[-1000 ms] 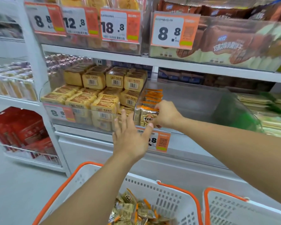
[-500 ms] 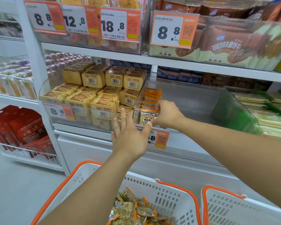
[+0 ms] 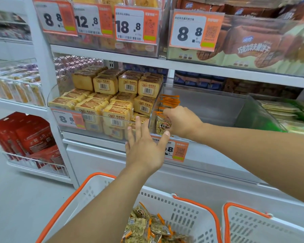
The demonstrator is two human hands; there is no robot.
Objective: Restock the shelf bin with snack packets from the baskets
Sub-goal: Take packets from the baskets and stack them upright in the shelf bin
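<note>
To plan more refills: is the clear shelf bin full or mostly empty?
Mostly empty. The clear shelf bin holds one row of snack packets at its left end; the rest shows bare floor.

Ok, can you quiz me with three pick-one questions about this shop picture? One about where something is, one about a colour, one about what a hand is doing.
1. Where do the small orange-edged snack packets stand?
A. far left of the clear plastic shelf bin
B. far right
C. the top shelf

2. What colour are the rims of the white plastic baskets?
A. green
B. blue
C. orange

3. What is the right hand doing?
A. hanging idle
B. gripping a packet
C. pointing

Answers: 1 A, they line the bin's left wall. 2 C, both rims are orange. 3 B, its fingers curl round the front packet, while the left hand is spread open.
</note>
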